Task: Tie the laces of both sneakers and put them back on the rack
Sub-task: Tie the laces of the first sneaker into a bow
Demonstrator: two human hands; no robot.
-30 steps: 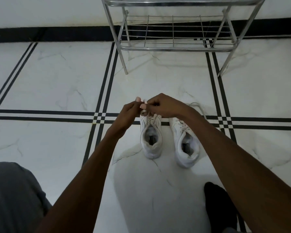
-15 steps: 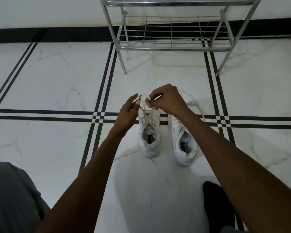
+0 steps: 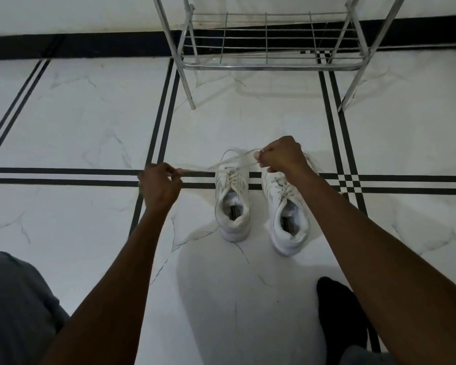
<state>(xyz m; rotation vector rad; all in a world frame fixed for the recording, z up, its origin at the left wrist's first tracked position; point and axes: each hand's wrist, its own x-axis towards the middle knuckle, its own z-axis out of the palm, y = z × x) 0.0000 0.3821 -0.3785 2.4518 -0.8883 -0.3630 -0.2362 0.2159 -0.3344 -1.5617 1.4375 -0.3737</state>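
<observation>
Two white sneakers stand side by side on the floor, toes pointing away from me: the left sneaker point(image 3: 232, 204) and the right sneaker point(image 3: 287, 217). My left hand point(image 3: 159, 187) is out to the left of the left sneaker, pinching one end of its white lace point(image 3: 195, 170), which runs taut to the shoe. My right hand point(image 3: 283, 155) is above the toes of the right sneaker, closed on the other end of the same lace. A lace loop arcs over the left sneaker's toe. The metal shoe rack point(image 3: 269, 65) stands behind the sneakers, its lower shelf bare.
White marble floor with black stripe lines point(image 3: 63, 176) runs under everything. My grey-clad knee point(image 3: 13, 306) is at the lower left and a dark sock or foot point(image 3: 340, 317) at the lower right. A black skirting band point(image 3: 77, 44) lines the wall.
My hands were together over the left sneaker's toe; they have pulled apart, the left hand going left and the right hand going right, drawing the lace taut.
</observation>
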